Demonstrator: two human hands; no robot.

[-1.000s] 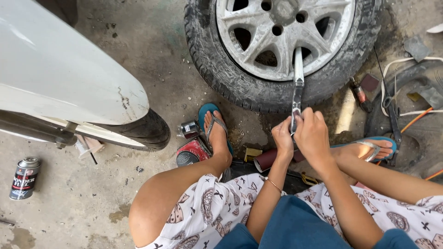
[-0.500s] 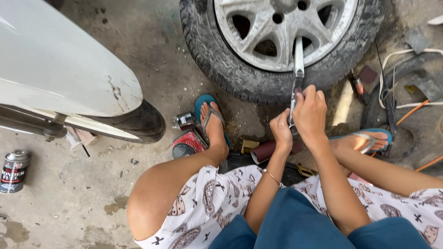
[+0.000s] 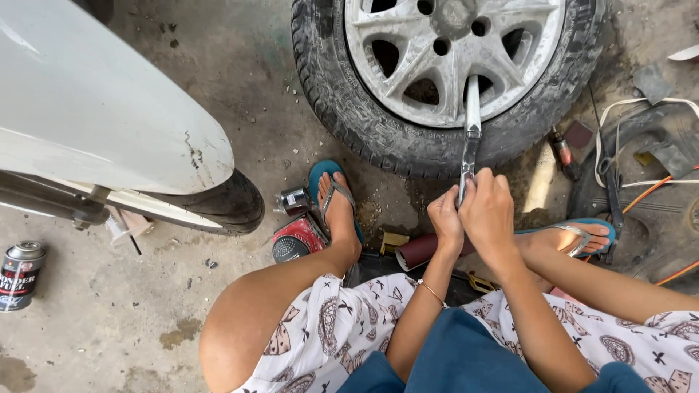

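While both hands are closing around the near end of a flat metal bar (image 3: 470,138), the person is sitting low on the concrete floor (image 3: 95,320) and levering at the spot where the rubber tyre (image 3: 342,109) meets the silver wheel (image 3: 451,58); the left hand (image 3: 445,222) is gripping the bar's handle from the side and the right hand (image 3: 489,215) is wrapping over it just beside, the two touching. The bar's far tip is lying against the wheel's lower edge, so the step in hand looks like prying the tyre off the rim, and the next move is probably calling for a firm downward push on the handle with both grips locked so the tip is not slipping out. Counting what is lying about: one wheel with one tyre, one bar, two blue sandals (image 3: 329,191) on the feet, one dark spray can (image 3: 20,273) standing far left, one small tin (image 3: 294,201) by the left foot, one red-and-black round thing (image 3: 297,240) next to it, and one white car panel (image 3: 95,116) over a second, dark tyre (image 3: 233,204).
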